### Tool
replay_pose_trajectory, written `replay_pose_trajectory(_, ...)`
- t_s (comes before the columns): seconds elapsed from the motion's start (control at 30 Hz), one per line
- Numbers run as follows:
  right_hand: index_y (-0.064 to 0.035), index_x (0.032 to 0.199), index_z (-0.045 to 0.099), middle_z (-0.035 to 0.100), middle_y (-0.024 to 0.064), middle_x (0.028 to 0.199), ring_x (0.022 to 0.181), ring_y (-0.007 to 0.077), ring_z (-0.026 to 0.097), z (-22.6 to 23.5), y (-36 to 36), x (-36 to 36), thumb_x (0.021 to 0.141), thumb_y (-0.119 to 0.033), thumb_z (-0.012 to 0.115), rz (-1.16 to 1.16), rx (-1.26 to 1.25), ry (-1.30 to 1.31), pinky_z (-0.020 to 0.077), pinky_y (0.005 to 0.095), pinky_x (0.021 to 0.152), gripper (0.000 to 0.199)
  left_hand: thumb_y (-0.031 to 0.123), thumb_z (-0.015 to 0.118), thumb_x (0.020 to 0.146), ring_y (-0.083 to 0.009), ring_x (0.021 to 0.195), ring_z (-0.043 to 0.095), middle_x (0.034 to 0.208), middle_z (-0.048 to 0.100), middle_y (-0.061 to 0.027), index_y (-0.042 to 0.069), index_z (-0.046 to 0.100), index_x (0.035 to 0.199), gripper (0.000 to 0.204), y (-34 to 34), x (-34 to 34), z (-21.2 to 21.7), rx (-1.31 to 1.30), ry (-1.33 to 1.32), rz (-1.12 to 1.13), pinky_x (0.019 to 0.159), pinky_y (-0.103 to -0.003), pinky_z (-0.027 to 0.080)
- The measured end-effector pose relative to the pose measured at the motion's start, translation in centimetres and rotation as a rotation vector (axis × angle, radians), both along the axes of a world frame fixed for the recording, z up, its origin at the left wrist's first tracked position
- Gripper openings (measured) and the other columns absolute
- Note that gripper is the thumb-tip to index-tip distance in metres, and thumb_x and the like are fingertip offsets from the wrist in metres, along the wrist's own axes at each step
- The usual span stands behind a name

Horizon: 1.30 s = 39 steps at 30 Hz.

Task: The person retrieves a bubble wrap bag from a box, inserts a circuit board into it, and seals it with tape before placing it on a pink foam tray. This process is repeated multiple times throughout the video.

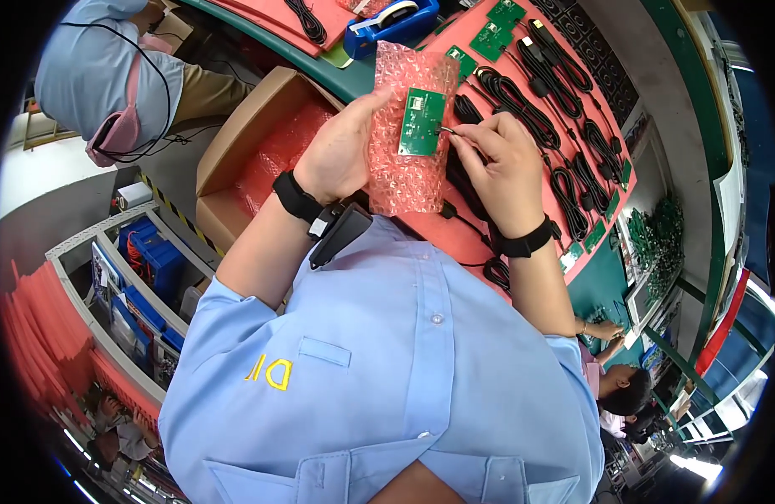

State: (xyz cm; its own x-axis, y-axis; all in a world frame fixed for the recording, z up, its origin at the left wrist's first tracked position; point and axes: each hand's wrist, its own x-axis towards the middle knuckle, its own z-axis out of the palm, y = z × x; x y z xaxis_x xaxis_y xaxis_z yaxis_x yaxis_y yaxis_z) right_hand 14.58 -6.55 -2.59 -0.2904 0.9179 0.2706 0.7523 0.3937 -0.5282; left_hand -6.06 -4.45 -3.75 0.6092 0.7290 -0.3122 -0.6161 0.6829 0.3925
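A strip of pink bubble wrap [408, 189] is held up in front of me by my left hand [341, 151], with the thumb along its left edge. Against the wrap lies a green circuit board [416, 141] with a small white connector near its top. My right hand [507, 172] is closed in a pinch on a thin black cable [445, 130] at the board's right edge. Whether the cable's tip is joined to the board is too small to tell. Below the right hand, part of the black cable shows beside the wrap.
Coiled black cables [564, 92] and more green boards [493, 40] lie on the pink-covered table [454, 239]. A blue tape dispenser [391, 27] stands at the far edge. An open cardboard box [223, 143] with pink wrap is at the left. Co-workers are at far left and lower right.
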Motion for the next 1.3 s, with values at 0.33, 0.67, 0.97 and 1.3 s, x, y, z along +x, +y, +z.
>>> replay_pose_trajectory(0.33,-0.0080,0.100,0.067,0.061,0.0068,0.089,0.079,0.0209,0.058,1.7,-1.1,0.3,0.070,-0.009,0.076,0.375,0.260,-0.049,0.0470,0.0300,0.063,0.031,0.010,0.048,0.094,-0.0211,0.105,0.060,0.118,0.058,-0.0097,0.003,0.046,0.128,0.035,-0.5,0.2,-1.3,-0.040,0.107,-0.024,0.087,-0.037,0.051)
replay_pose_trajectory(0.67,-0.0068,0.097,0.067,0.061,0.0042,0.099,0.082,0.0115,0.056,0.4,1.3,-1.8,0.074,-0.005,0.075,-0.086,-0.456,0.599,0.0466,0.0237,0.067,0.025,0.006,0.045,0.093,-0.0200,0.107,0.058,0.121,0.055,-0.0105,0.005,0.039,0.133,0.040,-3.0,1.3,0.9,0.235,0.237,0.136,0.090,-0.036,0.050)
replay_pose_trajectory(0.97,-0.0080,0.093,0.069,0.062,0.0040,0.099,0.087,0.0144,0.059,-0.9,2.3,-0.2,0.075,0.002,0.068,0.306,-0.205,0.556,0.0494,0.0250,0.071,0.020,0.012,0.044,0.096,-0.0291,0.108,0.058,0.118,0.053,-0.0155,0.002,0.043,0.115,0.022,-2.5,0.9,1.0,0.148,0.209,0.087,0.088,-0.050,0.053)
replay_pose_trajectory(1.3,-0.0089,0.091,0.068,0.060,0.0073,0.097,0.087,0.0242,0.060,-0.4,1.4,0.0,0.073,0.004,0.066,0.331,0.043,0.353,0.0510,0.0320,0.073,0.023,0.008,0.052,0.093,-0.0200,0.101,0.061,0.108,0.060,-0.0113,0.001,0.052,0.108,0.016,-1.0,0.4,-0.2,0.064,0.184,-0.051,0.085,-0.037,0.052)
